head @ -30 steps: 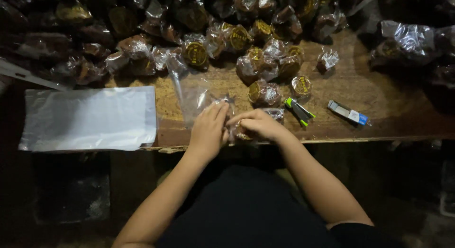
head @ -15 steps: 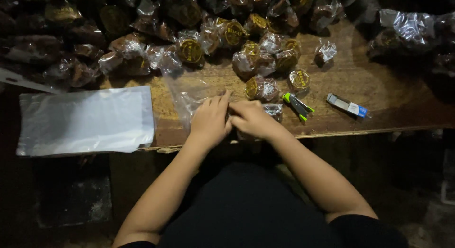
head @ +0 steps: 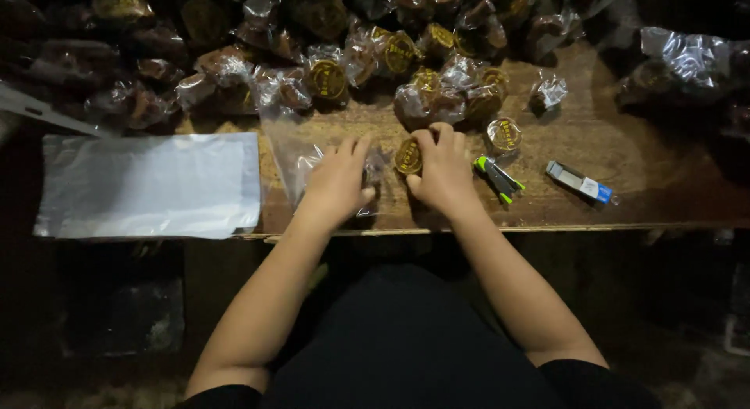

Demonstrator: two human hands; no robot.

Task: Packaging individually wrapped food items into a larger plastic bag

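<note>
Light: I see a dim scene, light only over the counter [head: 625, 198].
Shadows: floor nearly black.
Glare: shiny wrappers [head: 687, 57].
Sharpness: a bit soft.

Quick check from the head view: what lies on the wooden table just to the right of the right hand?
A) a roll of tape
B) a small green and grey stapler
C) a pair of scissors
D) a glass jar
B: a small green and grey stapler lies on the wooden table right beside the right hand, with a blue and white lighter-like item farther right.
</note>
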